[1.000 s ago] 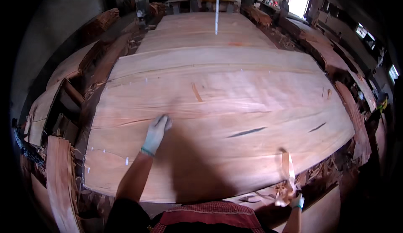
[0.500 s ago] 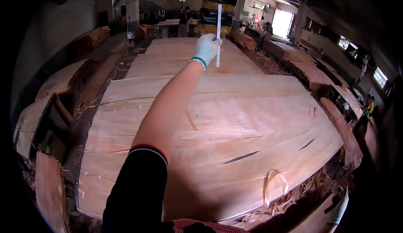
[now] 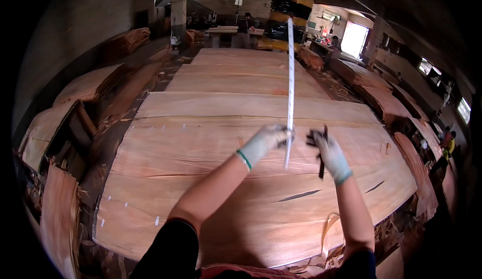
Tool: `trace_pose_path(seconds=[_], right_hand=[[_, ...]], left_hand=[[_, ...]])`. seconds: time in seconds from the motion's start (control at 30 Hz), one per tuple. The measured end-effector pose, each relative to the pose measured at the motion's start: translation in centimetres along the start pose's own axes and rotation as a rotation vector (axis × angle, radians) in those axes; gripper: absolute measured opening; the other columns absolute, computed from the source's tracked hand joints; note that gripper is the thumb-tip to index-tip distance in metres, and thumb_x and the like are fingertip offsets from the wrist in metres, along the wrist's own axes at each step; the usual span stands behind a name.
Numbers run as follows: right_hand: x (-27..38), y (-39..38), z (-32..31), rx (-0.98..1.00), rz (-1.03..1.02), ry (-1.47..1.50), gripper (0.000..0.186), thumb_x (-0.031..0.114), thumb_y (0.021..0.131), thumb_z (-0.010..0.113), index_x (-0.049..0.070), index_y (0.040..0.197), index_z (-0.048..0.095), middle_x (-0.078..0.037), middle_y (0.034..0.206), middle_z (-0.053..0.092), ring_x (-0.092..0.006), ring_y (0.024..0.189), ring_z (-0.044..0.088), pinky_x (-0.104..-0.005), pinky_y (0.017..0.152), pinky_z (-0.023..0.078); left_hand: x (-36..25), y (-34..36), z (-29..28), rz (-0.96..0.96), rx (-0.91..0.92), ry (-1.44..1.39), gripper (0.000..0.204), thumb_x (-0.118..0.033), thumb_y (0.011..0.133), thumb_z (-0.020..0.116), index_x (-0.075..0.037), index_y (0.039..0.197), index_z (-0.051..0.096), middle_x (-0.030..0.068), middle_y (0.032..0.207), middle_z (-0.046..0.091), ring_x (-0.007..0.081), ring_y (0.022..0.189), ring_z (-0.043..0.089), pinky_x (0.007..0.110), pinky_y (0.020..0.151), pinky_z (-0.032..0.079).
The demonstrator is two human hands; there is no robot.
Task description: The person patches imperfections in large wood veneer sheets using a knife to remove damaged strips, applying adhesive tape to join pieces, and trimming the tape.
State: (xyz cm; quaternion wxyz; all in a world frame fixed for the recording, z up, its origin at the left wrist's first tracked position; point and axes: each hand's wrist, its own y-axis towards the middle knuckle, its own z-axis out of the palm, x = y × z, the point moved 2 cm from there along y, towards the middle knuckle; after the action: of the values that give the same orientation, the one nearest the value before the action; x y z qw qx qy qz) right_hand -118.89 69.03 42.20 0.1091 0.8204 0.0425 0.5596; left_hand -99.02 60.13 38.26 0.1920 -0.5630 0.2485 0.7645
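My gloved left hand (image 3: 263, 142) is pinched around a narrow white paper tape (image 3: 290, 78) marked with a row of small dark spots. The tape runs up in front of a block (image 3: 286, 25) wrapped in black and yellow tape, and its lower end hangs below my fingers. Just to the right, my gloved right hand (image 3: 331, 156) is closed on a slim dark tool (image 3: 321, 168); blur hides its kind. Both hands are above a broad pale wood veneer sheet (image 3: 201, 188) with dark slits (image 3: 299, 195) and small white tape pieces (image 3: 157, 220) on it.
More veneer stacks lie at the left (image 3: 85, 84) and right (image 3: 369, 85). A curled veneer strip (image 3: 330, 229) hangs by the near right edge, above scraps (image 3: 401, 224). Pillars (image 3: 178, 8) stand behind, and a person (image 3: 448, 146) is at the far right.
My left hand has come nearer and lower, drawing out a longer length of tape. My right hand has entered with the dark tool. The view has shifted left.
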Motion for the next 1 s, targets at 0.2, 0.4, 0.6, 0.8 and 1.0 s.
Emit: trace_pose_path(seconds=[0.2, 0.4, 0.6, 0.8, 1.0], right_hand=[[12.1, 11.6, 1.7, 0.047, -0.323, 0.156, 0.031, 0.028, 0.095, 0.054, 0.0, 0.103, 0.065, -0.007, 0.089, 0.071, -0.0125, 0.076, 0.063, -0.024, 0.065, 0.046], [11.3, 5.0, 3.3, -0.219, -0.374, 0.101, 0.023, 0.028, 0.096, 0.053, 0.006, 0.093, 0.06, 0.003, 0.067, 0.053, -0.0058, 0.057, 0.045, -0.0234, 0.053, 0.037], [4.3, -3.5, 3.4, -0.21, -0.118, 0.259, 0.016, 0.019, 0.097, 0.054, 0.003, 0.093, 0.059, 0.0, 0.07, 0.055, -0.0057, 0.058, 0.047, -0.0206, 0.05, 0.036], [3.4, -5.8, 2.3, -0.489, -0.51, -0.197, 0.009, 0.004, 0.093, 0.055, -0.002, 0.099, 0.06, -0.005, 0.08, 0.064, -0.0095, 0.065, 0.057, -0.0227, 0.059, 0.046], [7.0, -10.3, 2.4, -0.61, -0.676, -0.004, 0.036, -0.004, 0.093, 0.05, -0.007, 0.128, 0.053, -0.015, 0.116, 0.063, -0.0109, 0.072, 0.058, -0.0204, 0.062, 0.048]], left_hand=[[8.7, -6.5, 4.8, -0.177, 0.156, -0.052, 0.027, -0.02, 0.094, 0.062, 0.0, 0.112, 0.062, 0.0056, 0.096, 0.066, 0.0129, 0.087, 0.062, 0.027, 0.078, 0.052], [15.1, -10.3, 0.5, -0.392, 0.247, 0.682, 0.047, -0.038, 0.089, 0.064, 0.0, 0.118, 0.061, 0.0126, 0.109, 0.067, 0.024, 0.09, 0.065, 0.035, 0.082, 0.052], [-0.4, -3.5, 3.4, 0.085, 0.006, -0.118, 0.042, -0.035, 0.099, 0.051, -0.001, 0.122, 0.057, 0.0052, 0.105, 0.064, 0.0146, 0.096, 0.059, 0.031, 0.087, 0.049], [-4.0, -1.0, 11.3, 0.141, 0.114, -0.319, 0.023, -0.02, 0.102, 0.046, 0.0, 0.108, 0.057, 0.0078, 0.098, 0.063, 0.0162, 0.082, 0.061, 0.03, 0.076, 0.052], [-4.7, -7.6, 11.7, 0.177, 0.193, -0.374, 0.045, -0.03, 0.095, 0.06, 0.002, 0.125, 0.047, 0.0104, 0.11, 0.06, 0.0197, 0.094, 0.062, 0.032, 0.083, 0.054]])
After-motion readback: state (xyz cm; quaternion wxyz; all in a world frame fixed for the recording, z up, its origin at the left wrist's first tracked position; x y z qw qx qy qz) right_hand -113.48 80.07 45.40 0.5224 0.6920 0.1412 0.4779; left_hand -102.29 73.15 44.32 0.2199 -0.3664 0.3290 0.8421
